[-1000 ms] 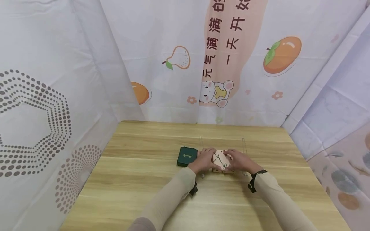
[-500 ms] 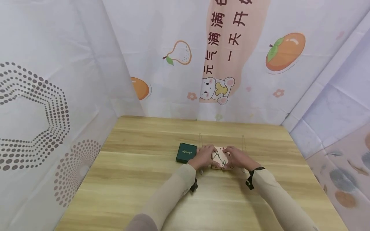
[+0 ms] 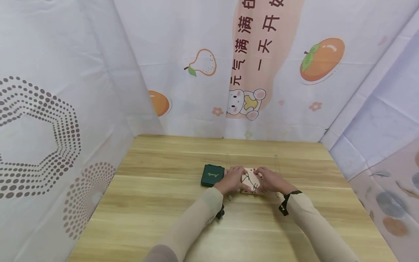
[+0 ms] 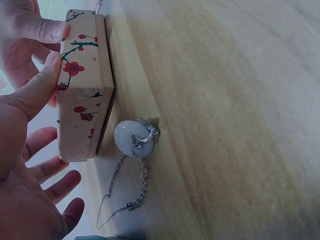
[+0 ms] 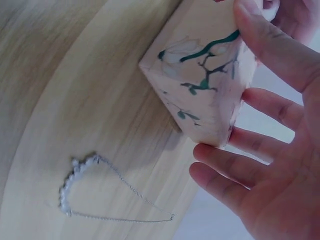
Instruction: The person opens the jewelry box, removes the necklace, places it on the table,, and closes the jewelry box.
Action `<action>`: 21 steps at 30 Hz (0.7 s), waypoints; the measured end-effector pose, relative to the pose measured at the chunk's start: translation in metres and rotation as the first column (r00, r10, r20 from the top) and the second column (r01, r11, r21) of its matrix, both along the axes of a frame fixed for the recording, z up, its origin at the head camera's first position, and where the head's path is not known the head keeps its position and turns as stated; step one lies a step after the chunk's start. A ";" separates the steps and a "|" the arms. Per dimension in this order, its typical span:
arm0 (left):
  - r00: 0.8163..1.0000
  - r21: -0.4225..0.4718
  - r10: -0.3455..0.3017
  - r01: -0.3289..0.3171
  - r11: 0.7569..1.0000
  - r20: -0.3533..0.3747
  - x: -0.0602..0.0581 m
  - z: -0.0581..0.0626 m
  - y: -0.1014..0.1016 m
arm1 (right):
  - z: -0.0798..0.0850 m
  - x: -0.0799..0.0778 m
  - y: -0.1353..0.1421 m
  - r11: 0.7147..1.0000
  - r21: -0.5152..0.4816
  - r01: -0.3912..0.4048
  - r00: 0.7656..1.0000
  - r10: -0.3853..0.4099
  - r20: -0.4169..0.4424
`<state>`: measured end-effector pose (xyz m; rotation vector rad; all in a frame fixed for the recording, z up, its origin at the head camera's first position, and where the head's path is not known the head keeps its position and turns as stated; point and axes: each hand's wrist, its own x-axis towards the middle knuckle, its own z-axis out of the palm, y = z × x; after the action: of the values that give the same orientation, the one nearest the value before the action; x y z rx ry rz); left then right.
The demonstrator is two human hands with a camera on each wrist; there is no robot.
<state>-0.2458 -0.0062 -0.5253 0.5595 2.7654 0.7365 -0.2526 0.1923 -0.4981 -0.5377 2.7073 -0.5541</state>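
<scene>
A cream gift box (image 3: 249, 179) printed with red blossoms and green branches sits on the table between both hands. My left hand (image 3: 232, 179) grips its left side, thumb on the near top edge in the left wrist view. From the right, my right hand (image 3: 272, 181) grips the box, with thumb and fingers along its edges. Beside the box in the left wrist view lies a necklace with a round pale pendant (image 4: 131, 140) on a silver chain. Another necklace, with a row of whitish beads (image 5: 72, 182), lies to the right of the box in the right wrist view.
Left of the left hand lies a dark green box (image 3: 212, 175) with gold lettering. The wood-grain table (image 3: 157, 203) ends at a printed white curtain (image 3: 186, 120) behind and more curtains at the sides.
The head view shifts slightly up and down. Both hands stay on the floral gift box, which keeps its place; the necklaces and green box stay put.
</scene>
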 end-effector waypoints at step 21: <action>0.996 -0.041 -0.051 0.048 0.998 -0.074 -0.001 0.013 -0.003 | 0.000 0.001 0.009 0.995 -0.091 -0.041 0.998 0.036 -0.060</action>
<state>-0.2473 -0.0090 -0.5123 0.6585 2.8165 0.6626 -0.2520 0.2014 -0.4977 -0.6382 2.7297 -0.6654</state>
